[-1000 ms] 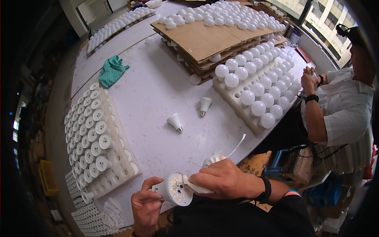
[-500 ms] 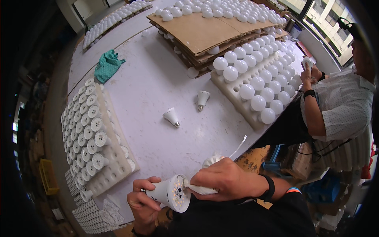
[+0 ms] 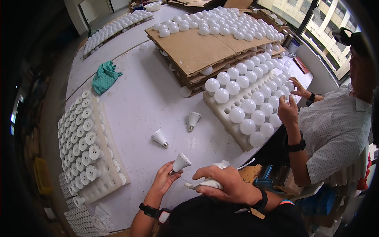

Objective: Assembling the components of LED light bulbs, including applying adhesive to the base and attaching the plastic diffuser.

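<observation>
My left hand [image 3: 165, 176] grips a white LED bulb body [image 3: 182, 162] by its narrow end, above the table's near part. The body tilts with its wide end up and to the right; its lamp face is turned away. My right hand [image 3: 223, 181] is closed around a soft white bag [image 3: 211, 183], crumpled at the top, with a thin pointed tip toward the left. That tip is apart from the bulb body. Beyond my hands, two more bulb bodies, one on the left [image 3: 160, 138] and one on the right [image 3: 193, 121], lie on the table with metal screw caps.
At left, a foam tray [image 3: 103, 183] holds rows of bulb bodies. A teal cloth [image 3: 106, 77] lies behind it. At right, another foam tray [image 3: 221, 114] bears white domes, beside stacked cardboard sheets [image 3: 197, 47] with more domes. A co-worker's hands [image 3: 290, 106] are at that tray.
My left hand has moved away from me with the bulb body, turning its lamp face out of sight. The bag's tip has parted from it. The co-worker's hands have come down to the dome tray.
</observation>
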The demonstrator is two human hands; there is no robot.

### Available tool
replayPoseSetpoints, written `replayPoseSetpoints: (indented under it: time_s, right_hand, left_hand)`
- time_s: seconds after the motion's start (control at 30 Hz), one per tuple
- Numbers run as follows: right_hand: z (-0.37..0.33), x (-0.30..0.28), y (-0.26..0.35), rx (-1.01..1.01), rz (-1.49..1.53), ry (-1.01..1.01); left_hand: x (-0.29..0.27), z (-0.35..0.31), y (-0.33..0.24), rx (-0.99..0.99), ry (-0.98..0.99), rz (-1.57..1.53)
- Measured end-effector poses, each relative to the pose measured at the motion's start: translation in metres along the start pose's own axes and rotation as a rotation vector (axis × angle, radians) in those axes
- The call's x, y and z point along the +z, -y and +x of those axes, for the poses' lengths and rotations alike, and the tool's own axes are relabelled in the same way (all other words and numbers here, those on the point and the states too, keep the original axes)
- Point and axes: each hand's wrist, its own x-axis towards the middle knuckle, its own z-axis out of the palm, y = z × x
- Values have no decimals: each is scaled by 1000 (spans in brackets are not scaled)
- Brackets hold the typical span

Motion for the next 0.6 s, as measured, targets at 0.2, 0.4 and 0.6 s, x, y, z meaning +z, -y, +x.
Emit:
replayPoseSetpoints:
  time_s: [0.2, 0.4, 0.6]
  right_hand:
    - [4, -8, -7, -108, -47, 41]
    - [14, 10, -3, -138, -164, -42]
    - [28, 61, 11, -238, -253, -12]
  left_hand:
    - [-22, 43, 38, 54, -183, 175]
    - [-23, -9, 1, 328, -345, 488]
    - [-114, -128, -35, 790, -830, -60]
